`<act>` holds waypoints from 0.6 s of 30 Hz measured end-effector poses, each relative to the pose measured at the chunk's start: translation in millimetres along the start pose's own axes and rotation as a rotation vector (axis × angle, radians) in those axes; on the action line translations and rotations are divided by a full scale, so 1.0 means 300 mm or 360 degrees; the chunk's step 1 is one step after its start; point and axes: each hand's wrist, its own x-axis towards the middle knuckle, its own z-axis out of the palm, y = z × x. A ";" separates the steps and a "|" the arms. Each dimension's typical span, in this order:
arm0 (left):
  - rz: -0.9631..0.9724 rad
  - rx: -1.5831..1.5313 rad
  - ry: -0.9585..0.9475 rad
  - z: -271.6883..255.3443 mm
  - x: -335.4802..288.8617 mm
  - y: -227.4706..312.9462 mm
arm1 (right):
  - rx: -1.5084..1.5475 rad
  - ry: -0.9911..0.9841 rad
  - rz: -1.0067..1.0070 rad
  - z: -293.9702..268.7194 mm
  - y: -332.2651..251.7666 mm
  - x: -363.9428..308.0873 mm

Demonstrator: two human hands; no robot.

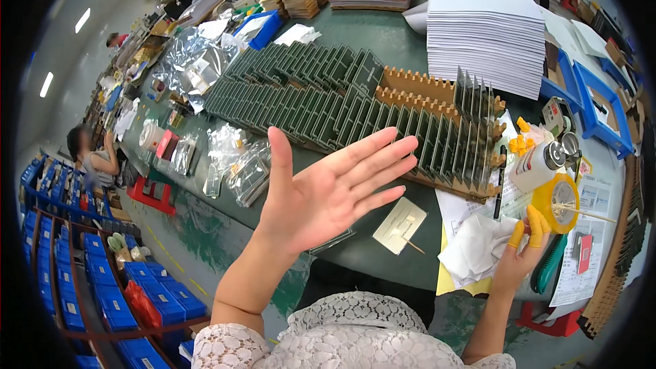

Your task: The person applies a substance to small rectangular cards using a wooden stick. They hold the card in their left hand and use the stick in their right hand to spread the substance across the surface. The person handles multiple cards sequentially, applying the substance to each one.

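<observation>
Holding nothing in the left hand [309, 203], spread wide. Half curled at the right hand [521, 254], just beside white cloth [473, 249], at four o'clock from centre; cannot tell if gripping. Probably light, soft; best pinched by a fold.

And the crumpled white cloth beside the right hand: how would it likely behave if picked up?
The cloth would probably be floppy, since it lies in loose, irregular folds. It looks thin, so it is likely light for its size. With no rounded shape, it seems unlikely to roll if pushed.
</observation>
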 end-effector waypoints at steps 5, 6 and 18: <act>0.0066 0.0106 0.0029 -0.038 -0.087 0.004 | -0.0058 0.0007 -0.0067 0.005 -0.043 -0.002; 0.0101 0.0182 0.0048 -0.049 -0.112 0.019 | -0.0005 0.0050 -0.0085 0.015 -0.054 0.002; 0.0030 0.2958 0.0657 -0.184 -0.436 -0.039 | 0.0302 -0.0279 -0.0016 0.065 -0.272 -0.118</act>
